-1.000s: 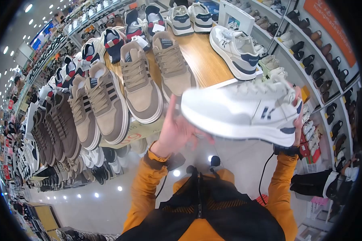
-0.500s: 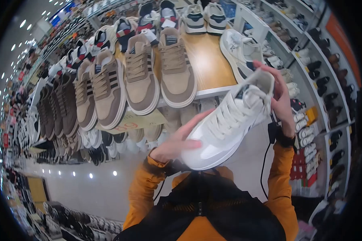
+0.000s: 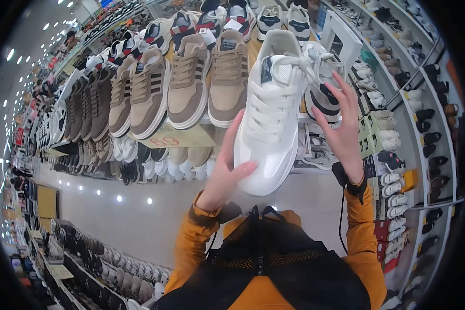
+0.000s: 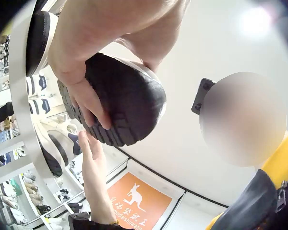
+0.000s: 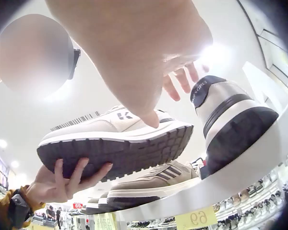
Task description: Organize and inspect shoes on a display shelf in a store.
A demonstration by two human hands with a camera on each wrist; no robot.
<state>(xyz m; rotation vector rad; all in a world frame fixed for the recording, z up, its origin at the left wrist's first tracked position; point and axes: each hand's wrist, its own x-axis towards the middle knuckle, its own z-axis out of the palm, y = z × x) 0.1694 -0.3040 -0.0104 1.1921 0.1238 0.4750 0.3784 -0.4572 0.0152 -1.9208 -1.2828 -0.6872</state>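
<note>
Left hand (image 3: 227, 173) holds a white lace-up sneaker (image 3: 271, 121) by its smooth, rounded toe, thumb above, fingers under the black grooved sole; the shoe fills the frame's centre, toe downward. Right hand (image 3: 346, 132) is spread wide just right of it. Behind, beige-and-brown striped sneakers (image 3: 188, 106) line a wood-topped table (image 3: 251, 54) at upper centre. Glossy pale floor (image 3: 108, 181) shines lower left; white shelves (image 3: 421, 199) at right hold rows of shoes.

White shoe (image 5: 117, 143) has a "K" on its side. Yellow card (image 3: 183, 137) and small red sign (image 5: 77, 206) both read "69". Orange sign (image 4: 141, 200): "madaishuw…" under Chinese characters, partly hidden.
</note>
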